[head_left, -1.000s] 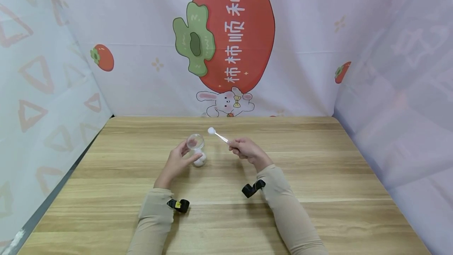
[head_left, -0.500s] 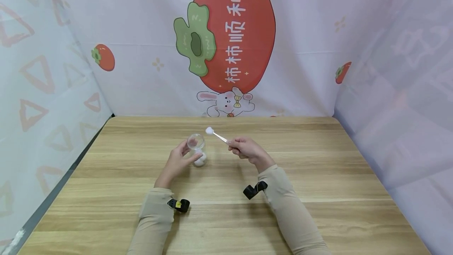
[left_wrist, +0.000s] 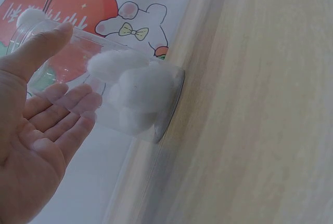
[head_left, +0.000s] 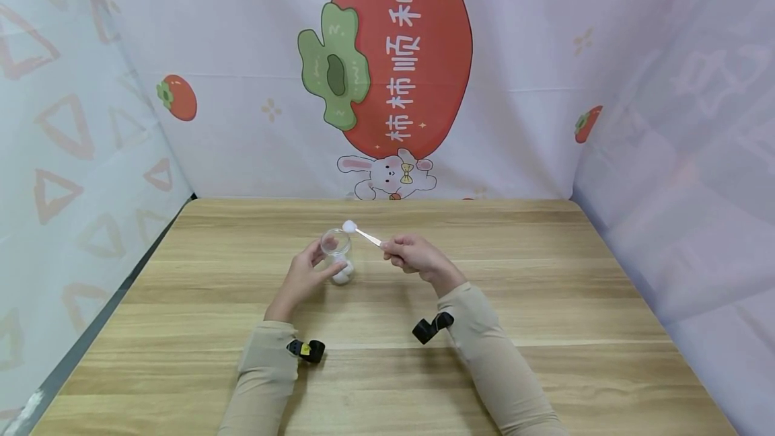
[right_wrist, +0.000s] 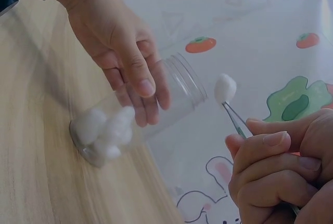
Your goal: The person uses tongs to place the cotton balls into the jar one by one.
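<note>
A clear, lidless jar [head_left: 336, 242] stands upright on the table, with several white cotton balls [left_wrist: 140, 94] in its lower part. My left hand [head_left: 307, 273] grips the jar from the left, thumb on the near side and fingers round the far side. In my right hand [head_left: 418, 260] is a pair of metal tweezers [right_wrist: 237, 118], pinched between thumb and fingers. Their tips hold one cotton ball [right_wrist: 225, 88], which in the head view is by the right edge of the jar's mouth. The right wrist view shows that ball just outside the rim, apart from it.
The wooden table [head_left: 545, 328] reaches to a white cloth backdrop [head_left: 242, 140] with persimmon and rabbit prints. Cloth walls [head_left: 696, 153] flank both sides. Black wrist cameras [head_left: 432, 328] are strapped over the beige sleeves.
My right hand has moved the tweezers and cotton ball left and slightly down in the head view, closer to the jar's mouth. The left hand and jar have stayed in place.
</note>
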The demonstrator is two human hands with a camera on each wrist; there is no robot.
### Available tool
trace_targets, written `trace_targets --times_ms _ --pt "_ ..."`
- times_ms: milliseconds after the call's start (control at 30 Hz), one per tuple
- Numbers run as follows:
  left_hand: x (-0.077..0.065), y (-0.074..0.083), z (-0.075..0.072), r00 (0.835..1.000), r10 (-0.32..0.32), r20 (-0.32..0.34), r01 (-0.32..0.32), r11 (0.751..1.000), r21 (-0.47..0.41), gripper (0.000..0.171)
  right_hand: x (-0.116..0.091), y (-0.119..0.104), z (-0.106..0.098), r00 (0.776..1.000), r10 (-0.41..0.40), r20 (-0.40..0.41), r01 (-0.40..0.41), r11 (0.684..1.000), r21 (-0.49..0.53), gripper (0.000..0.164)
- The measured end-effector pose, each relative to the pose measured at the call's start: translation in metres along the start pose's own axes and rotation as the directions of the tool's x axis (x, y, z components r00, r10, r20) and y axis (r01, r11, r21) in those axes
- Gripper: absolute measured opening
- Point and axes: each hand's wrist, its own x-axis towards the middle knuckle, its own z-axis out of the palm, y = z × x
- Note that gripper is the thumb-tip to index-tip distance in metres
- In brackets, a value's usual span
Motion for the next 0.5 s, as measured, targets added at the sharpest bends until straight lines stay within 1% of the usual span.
trace_targets --times_ms 233,500 --pt "0.0 0.0 0.0 1.0 -0.016 0.001 0.016 1.0 -0.007 0.076 0.001 0.0 0.006 1.0 -0.009 0.024 0.009 1.0 -0.001 0.028" --pt "0.001 -0.001 0.0 1.0 -0.016 0.004 0.016 1.0 -0.002 0.077 0.0 -0.002 0.011 0.999 -0.018 0.034 0.019 1.0 -0.014 0.028"
